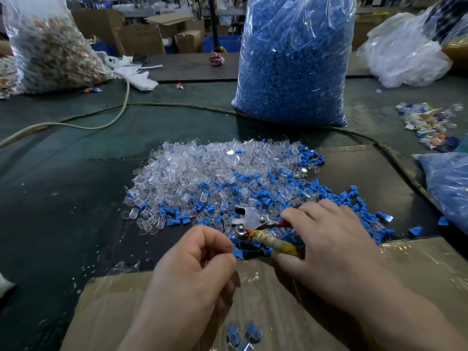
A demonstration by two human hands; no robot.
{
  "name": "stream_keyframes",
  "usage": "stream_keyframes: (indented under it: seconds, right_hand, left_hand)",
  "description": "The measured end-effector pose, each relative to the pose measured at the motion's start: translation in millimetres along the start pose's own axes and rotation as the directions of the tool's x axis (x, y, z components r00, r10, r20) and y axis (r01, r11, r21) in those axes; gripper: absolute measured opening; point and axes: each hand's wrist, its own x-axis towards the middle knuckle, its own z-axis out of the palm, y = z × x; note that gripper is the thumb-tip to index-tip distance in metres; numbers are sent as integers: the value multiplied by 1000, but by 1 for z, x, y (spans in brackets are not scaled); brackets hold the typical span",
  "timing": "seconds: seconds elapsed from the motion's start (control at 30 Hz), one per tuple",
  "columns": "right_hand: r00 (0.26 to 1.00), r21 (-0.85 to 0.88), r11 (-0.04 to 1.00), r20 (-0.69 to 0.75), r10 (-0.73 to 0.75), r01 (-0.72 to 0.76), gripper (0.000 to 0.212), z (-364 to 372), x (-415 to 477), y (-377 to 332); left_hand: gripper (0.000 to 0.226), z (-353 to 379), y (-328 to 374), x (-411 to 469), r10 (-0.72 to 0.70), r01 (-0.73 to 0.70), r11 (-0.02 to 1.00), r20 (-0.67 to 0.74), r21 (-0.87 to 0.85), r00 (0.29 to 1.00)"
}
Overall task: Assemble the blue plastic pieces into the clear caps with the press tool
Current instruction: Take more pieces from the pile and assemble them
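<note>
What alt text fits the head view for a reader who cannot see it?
The right-hand grip holds a press tool over a pile of clear caps and blue pieces, while the left-hand grip pinches what looks like a blue piece. A large bag of blue pieces stands behind.

Press tool handles mostly hidden under right hand; only jaw end showed. Left hand fingers curled inward, hiding whatever lay between the fingertips. Could not tell if they held anything. Tall bag of blue pieces cut off by top edge. Far-left bag cut by left and top edges, contents too small to name. Right-side blue bag cut by right edge. Blue-and-clear parts near bottom edge blurred, partly cut off. Mixed pile too small to sort.
</note>
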Motion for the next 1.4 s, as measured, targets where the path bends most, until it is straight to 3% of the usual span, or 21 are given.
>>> stream_keyframes:
  seconds: [0.13,0.2,0.33,0.43,0.57,0.67,0.7,0.8,0.9,0.97,1.07,1.1,1.13,1.17,1.2,1.23,1.3,1.4]
  right_hand:
    - [997,-11,1000,78,15,-14,67,-2,1,-4]
    - [999,24,1000,42,-11,10,65,-5,-1,-7]
    - [965,113,968,-161,-205,224,30,-9,-11,-25]
    - [931,83,942,-200,-305,326,14,-5,-15,-29]
    - [940,113,948,-210,-270,298,32,-4,-17,-33]
    - [932,120,940,-217,-290,321,33,2,-16,-33]
    - [926,119,936,-229,-299,332,32,3,-15,-31]
    - [906,134,923,-286,-312,361,18,2,-16,-30]
    - [882,173,898,-334,-334,405,16,0,-17,-37]
    - [897,220,887,-282,-341,407,19,-2,-19,-41]
    - [983,535,834,37,-181,133,28,-15,-21,-46]
    - [972,698,716,176,-153,-14,27,-18,-22,-46]
    - [940,830,519,314,-133,-204,23,-20,-21,-45]
    - [908,847,430,400,-124,-314,21,-24,-21,-41]
    - [880,832,426,451,-149,-354,21,-27,-20,-37]
    - [868,806,474,473,-152,-356,24,-26,-18,-33]
    - [912,684,697,396,-107,-215,30,-22,-15,-30]
    - [980,409,912,173,-100,21,31,-8,-16,-28]
  left_hand:
    - [32,3,0,-3,2,0,999,-43,46,999]
    - [30,5,-3,-2,11,-8,998,-50,61,999]
    - [27,6,-11,-2,30,-24,996,-59,89,998]
    - [19,6,-11,-4,148,-127,972,-98,198,984]
    - [10,7,-5,-10,357,-288,854,-87,433,930]
    - [6,6,-3,-13,435,-368,800,-35,475,900]
    - [1,5,-1,-13,431,-370,814,-38,449,901]
    - [31,0,3,-11,347,-301,893,-86,336,934]
    - [52,-5,2,-6,222,-212,927,3,309,975]
    - [56,-6,1,-5,177,-182,951,43,249,983]
    - [49,-8,2,-7,314,-334,923,129,191,941]
    - [42,-8,2,-8,385,-416,889,179,194,906]
    - [39,-8,3,-9,443,-489,846,230,212,866]
    - [36,-10,4,-9,473,-536,812,277,233,836]
    - [32,-11,5,-8,477,-558,789,317,257,820]
    - [27,-14,5,-6,462,-564,777,354,279,813]
    - [22,-18,4,-4,428,-576,729,410,369,805]
    - [24,-20,2,-2,426,-651,527,493,546,758]
